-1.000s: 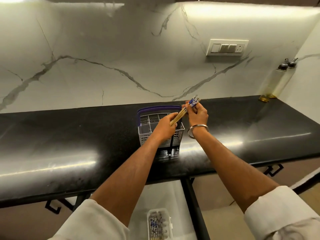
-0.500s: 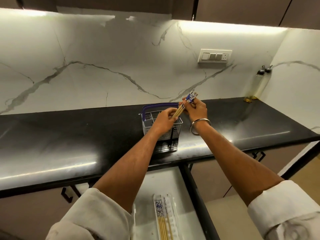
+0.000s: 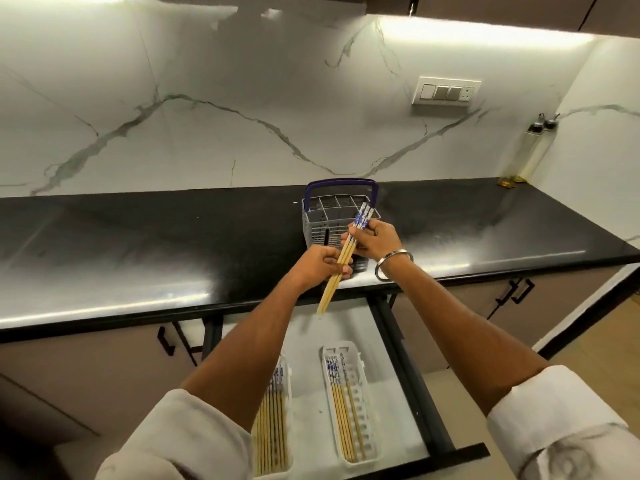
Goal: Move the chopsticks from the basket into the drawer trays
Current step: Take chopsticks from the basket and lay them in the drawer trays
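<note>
Above the front edge of the black counter (image 3: 138,244), both hands grip one small bundle of chopsticks (image 3: 341,259) between the basket (image 3: 313,226) and the open drawer (image 3: 408,358), the left hand (image 3: 320,263) closed round the bare shafts and the right hand (image 3: 375,239) pinching just below the blue patterned ends. To do this step well, the sticks should probably be squared up and lowered patterned end away into the right tray (image 3: 365,403), which has room. Both forearms reach forward, the bundle tilted tips-down toward the drawer.
</note>
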